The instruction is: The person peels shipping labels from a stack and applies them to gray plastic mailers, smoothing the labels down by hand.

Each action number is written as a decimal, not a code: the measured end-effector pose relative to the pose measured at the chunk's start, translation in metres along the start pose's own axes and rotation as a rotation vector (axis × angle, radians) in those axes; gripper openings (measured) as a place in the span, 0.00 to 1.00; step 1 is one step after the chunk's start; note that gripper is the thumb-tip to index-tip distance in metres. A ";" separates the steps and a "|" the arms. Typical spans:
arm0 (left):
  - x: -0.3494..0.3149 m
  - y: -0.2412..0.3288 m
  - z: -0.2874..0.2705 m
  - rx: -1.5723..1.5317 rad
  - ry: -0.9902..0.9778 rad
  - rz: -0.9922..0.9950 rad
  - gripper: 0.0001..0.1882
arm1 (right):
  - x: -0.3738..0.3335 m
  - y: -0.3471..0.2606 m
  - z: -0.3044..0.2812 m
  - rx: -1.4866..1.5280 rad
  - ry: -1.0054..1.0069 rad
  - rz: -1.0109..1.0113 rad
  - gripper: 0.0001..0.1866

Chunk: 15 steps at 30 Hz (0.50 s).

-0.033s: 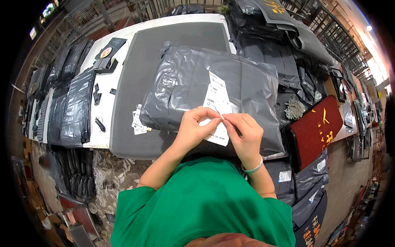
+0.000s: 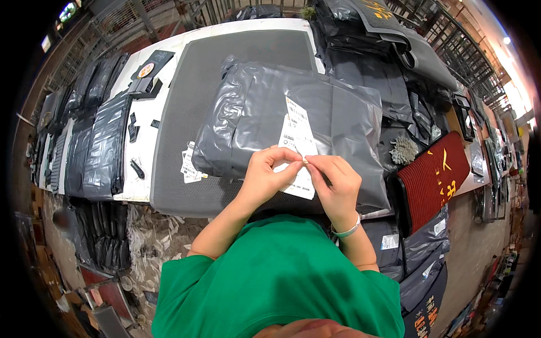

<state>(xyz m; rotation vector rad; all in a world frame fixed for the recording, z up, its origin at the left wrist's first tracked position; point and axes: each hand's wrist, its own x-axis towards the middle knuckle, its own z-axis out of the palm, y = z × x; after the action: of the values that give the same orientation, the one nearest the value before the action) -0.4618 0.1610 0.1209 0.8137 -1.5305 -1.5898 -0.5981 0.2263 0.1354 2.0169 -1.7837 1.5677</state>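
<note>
A large grey plastic mailer parcel (image 2: 262, 96) lies in front of me, and a long white shipping label (image 2: 297, 127) rests slanted on it. Over the label's lower part, my left hand (image 2: 270, 172) and my right hand (image 2: 337, 183) meet with fingertips almost touching. Each hand is closed in a pinch of thumb and forefinger. Between the fingertips is a tiny whitish bit (image 2: 305, 161), too small to name. Part of the label is hidden behind my fingers. More printed labels (image 2: 191, 166) lie by the parcel's left edge.
A dark grey textured mat (image 2: 180, 112) covers much of the white table (image 2: 132, 169). Stacked black bagged parcels (image 2: 107, 152) stand at left; others (image 2: 366, 79) at right. Nearby are a folded red mat (image 2: 431, 174), a black box (image 2: 145, 89) and a small black tool (image 2: 137, 169).
</note>
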 end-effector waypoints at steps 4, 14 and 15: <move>-0.003 0.003 -0.005 0.009 0.016 0.005 0.04 | -0.001 -0.002 0.005 0.002 -0.013 -0.008 0.07; -0.004 0.002 -0.005 0.076 0.014 0.110 0.03 | 0.005 0.027 0.009 0.362 -0.140 0.499 0.03; -0.008 0.007 -0.015 -0.216 -0.015 -0.024 0.05 | 0.012 0.056 0.002 0.941 -0.032 0.661 0.04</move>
<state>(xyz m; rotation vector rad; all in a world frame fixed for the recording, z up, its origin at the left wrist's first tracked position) -0.4437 0.1605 0.1263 0.7021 -1.3350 -1.7469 -0.6405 0.1972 0.1110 1.7087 -2.0788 3.0392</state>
